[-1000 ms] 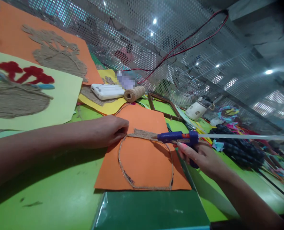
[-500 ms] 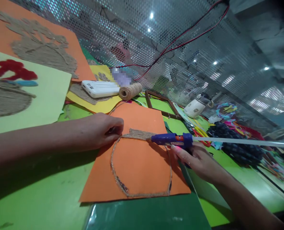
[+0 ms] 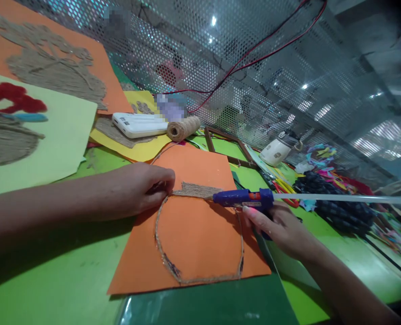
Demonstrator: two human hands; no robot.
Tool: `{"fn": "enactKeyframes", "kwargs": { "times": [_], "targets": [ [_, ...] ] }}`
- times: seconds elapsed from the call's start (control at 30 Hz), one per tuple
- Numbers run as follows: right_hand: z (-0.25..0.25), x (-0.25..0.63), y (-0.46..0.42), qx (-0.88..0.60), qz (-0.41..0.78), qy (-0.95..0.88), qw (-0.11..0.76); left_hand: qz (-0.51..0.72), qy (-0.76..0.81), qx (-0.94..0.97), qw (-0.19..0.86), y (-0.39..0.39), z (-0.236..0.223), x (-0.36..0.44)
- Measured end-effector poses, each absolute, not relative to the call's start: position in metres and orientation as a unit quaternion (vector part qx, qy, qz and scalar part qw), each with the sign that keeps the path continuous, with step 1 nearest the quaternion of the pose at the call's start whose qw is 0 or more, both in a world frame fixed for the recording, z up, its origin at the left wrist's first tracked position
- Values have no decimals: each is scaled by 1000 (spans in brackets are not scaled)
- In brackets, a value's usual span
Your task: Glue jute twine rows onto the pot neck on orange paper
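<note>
My right hand [image 3: 274,225] is wrapped round a blue glue gun [image 3: 242,198] with a long clear glue stick out of its back. The gun's nozzle touches the lower edge of a band of twine rows [image 3: 202,189] on an orange sheet [image 3: 200,239]. At the left end of that band, my left hand [image 3: 153,187] pinches the jute twine [image 3: 178,192]. Below the band, a twine outline shaped like a pot is stuck to the sheet. A strand leads up from behind my left hand towards the twine roll [image 3: 184,128].
A white power bank [image 3: 139,125] lies on a yellow sheet left of the roll. Finished twine pictures [image 3: 58,76] stand at the left. A white bottle [image 3: 278,149], a brown frame [image 3: 232,160] and a dark checked cloth [image 3: 335,203] are to the right. A perforated metal screen [image 3: 200,54] rises behind.
The camera view has shifted slightly. Both hands keep their grips, and the gun's nozzle stays at about the same spot on the twine band.
</note>
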State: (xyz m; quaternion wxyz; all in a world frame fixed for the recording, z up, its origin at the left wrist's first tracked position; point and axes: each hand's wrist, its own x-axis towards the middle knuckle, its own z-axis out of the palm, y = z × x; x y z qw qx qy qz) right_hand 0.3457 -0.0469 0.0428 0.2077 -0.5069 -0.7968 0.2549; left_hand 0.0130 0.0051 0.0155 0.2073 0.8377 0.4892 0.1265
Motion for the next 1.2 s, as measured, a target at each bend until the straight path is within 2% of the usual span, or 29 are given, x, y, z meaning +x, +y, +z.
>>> {"fn": "enactKeyframes", "kwargs": {
  "times": [0.13,0.47,0.8,1.2],
  "targets": [
    [34,357,-46,-539,291,-765,199,126,480,842,211,6,14,12],
    [44,339,-50,-495,232,-807,224,130,458,855,204,7,10,8],
    [43,347,-49,-494,243,-796,251,127,469,847,213,9,7,6],
    [45,340,-47,-480,285,-794,243,128,444,856,231,10,13,5]
  ]
}}
